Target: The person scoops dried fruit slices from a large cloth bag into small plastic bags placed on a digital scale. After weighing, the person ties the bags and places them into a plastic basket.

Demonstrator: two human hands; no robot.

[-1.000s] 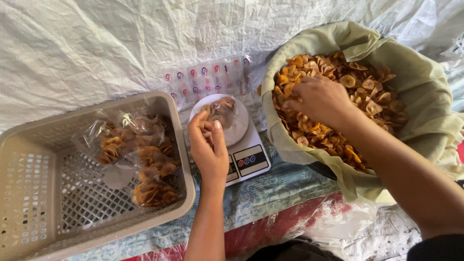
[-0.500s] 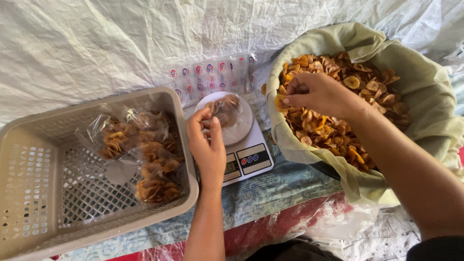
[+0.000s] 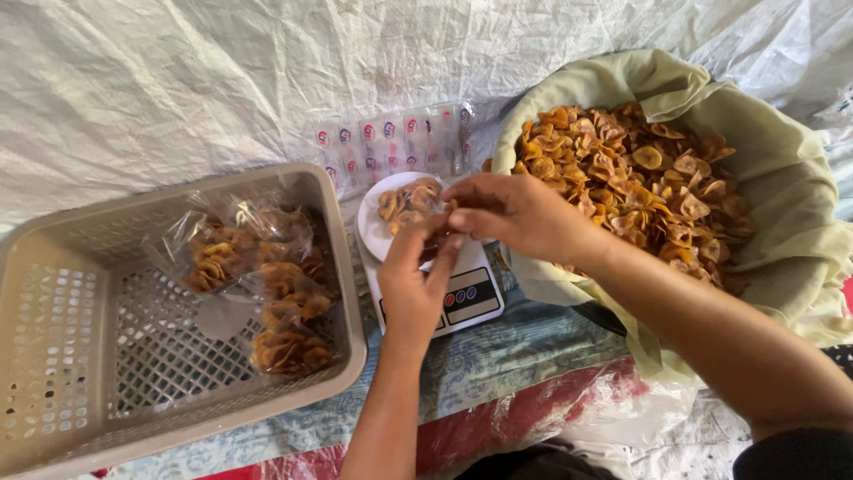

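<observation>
Your right hand (image 3: 515, 213) has left the heap of chips and crossed to the scale since half a second ago, and now hovers with its fingertips pinched together over the small clear bag (image 3: 410, 201); whether a chip sits between them you cannot tell. Beside you on the right, the large cloth-lined basket (image 3: 782, 178) brims with fried orange chips (image 3: 640, 173), now uncovered where your hand was. On your left, the beige plastic crate (image 3: 62, 311) holds several filled, sealed bags of chips (image 3: 267, 284), unchanged. Between them sits the white digital scale (image 3: 462, 298), its round pan carrying the partly filled bag. Your left hand (image 3: 413, 284) stays where it was, fingers raised and holding the bag's mouth open, just under your right fingertips.
</observation>
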